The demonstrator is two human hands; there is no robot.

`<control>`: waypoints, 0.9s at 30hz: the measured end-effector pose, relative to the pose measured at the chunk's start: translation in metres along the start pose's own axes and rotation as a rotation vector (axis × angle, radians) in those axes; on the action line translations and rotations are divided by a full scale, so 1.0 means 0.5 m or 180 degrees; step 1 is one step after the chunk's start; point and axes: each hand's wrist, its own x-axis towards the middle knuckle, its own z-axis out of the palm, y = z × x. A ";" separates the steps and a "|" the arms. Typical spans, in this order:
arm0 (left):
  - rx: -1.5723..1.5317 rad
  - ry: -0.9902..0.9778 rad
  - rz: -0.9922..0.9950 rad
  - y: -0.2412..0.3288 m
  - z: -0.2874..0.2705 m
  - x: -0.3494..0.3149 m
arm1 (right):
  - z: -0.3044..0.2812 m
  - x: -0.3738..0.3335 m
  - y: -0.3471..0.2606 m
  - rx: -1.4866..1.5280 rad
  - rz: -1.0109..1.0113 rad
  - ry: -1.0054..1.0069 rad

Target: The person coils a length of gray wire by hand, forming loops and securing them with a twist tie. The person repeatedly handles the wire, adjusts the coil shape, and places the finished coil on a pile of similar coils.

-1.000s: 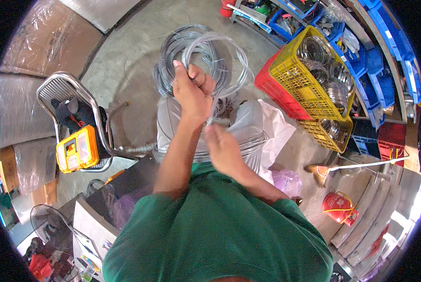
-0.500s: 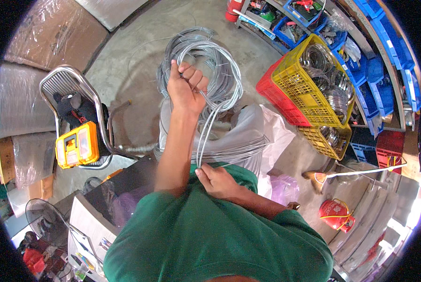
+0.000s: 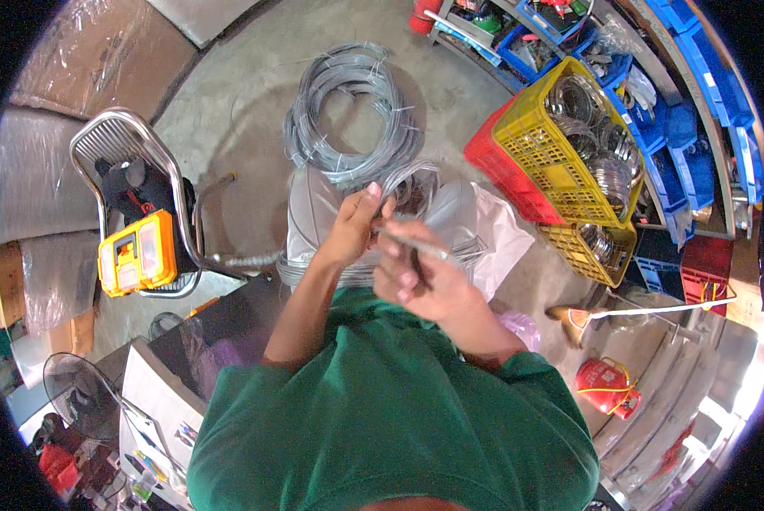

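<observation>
My left hand [image 3: 356, 228] is closed around a small coil of grey metal wire [image 3: 416, 177], which hangs forward over my knees. Close beside it on the right, my right hand [image 3: 424, 277] has its fingers curled and smeared by motion. A pale strip of the wire crosses its fingers, though its exact grip is blurred. Loops of more wire [image 3: 301, 274] lie across my lap, partly covered by my forearms and hands. Beyond my knees, a large bundled coil of grey wire [image 3: 309, 115], tied at several spots, rests on the concrete floor.
On the right, a yellow crate [image 3: 518, 128] of wire rings stands against a red crate [image 3: 492, 162], near shelves with blue bins [image 3: 680, 136]. A broom [image 3: 573, 324] and red gas cylinder [image 3: 603, 385] are nearer. Left stands a metal chair [image 3: 135, 128] with a yellow case [image 3: 139, 255].
My left hand has come back toward me, lowering the coil. My right hand has risen from my lap to meet it. The floor coil is now fully in sight.
</observation>
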 end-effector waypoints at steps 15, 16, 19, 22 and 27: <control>-0.0484 0.0651 -0.0670 -0.053 0.060 -0.029 | -0.029 -0.051 -0.060 -0.8687 -0.3824 0.0153; -0.0347 0.0566 -0.0459 -0.047 0.073 -0.029 | -0.025 -0.051 -0.071 -0.8957 -0.3623 -0.0179; -0.0404 -0.0138 -0.1067 -0.004 0.057 -0.037 | -0.021 -0.014 -0.145 -0.8993 -0.3101 -0.0929; -0.0402 -0.0721 -0.1209 0.030 0.045 -0.051 | -0.013 -0.021 -0.193 -0.8703 -0.2252 -0.1570; -0.0092 -0.0968 -0.1265 0.032 0.046 -0.058 | -0.036 -0.006 -0.204 -0.7675 -0.1945 -0.1406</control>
